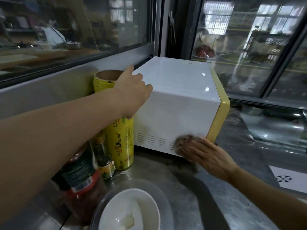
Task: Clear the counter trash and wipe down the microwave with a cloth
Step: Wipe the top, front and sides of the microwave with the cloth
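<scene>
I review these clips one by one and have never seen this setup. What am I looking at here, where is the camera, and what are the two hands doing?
No machine here: a person wears a wide-angle camera on the head, looking down at their own bare hands. The left hand rests on the top rear edge of a white microwave with a yellow front. The right hand presses a dark cloth against its lower side, fingers straight. On the steel counter stand a yellow cling-wrap roll, sauce bottles, and a white bowl.
</scene>
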Available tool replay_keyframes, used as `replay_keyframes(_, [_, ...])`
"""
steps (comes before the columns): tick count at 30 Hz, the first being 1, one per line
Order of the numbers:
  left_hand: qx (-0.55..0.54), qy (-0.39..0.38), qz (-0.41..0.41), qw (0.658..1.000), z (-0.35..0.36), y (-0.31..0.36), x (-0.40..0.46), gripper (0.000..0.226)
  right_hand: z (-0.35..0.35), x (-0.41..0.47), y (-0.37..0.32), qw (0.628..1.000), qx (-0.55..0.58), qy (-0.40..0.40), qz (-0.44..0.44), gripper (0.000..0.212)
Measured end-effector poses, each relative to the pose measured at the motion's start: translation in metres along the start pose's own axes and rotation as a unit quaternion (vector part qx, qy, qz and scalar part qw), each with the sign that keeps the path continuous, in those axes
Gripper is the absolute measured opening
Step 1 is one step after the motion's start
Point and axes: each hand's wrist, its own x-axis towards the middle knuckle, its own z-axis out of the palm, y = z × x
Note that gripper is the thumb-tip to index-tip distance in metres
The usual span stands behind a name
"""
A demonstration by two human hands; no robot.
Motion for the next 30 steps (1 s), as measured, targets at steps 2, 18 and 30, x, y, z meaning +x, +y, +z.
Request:
replay_keyframes(2, [0.022, 0.001, -0.018, 1.000, 0.003, 0.008, -0.004, 0.086, -0.013, 0.004, 0.019, 0.996, 0.010, 0.021, 0.085, 0.060])
replay_keyframes(18, [0.008, 0.013, -0.025, 1.000, 0.012, 0.011, -0.002, 0.085, 0.020, 0.130, -0.075, 0.998, 0.058, -0.023, -0.020, 0.053])
replay_keyframes(30, [0.004, 0.016, -0.035, 0.999, 0.009, 0.017, -0.006, 0.062, 0.020, 0.038, -0.041, 0.993, 0.101, -0.047, -0.050, 0.047])
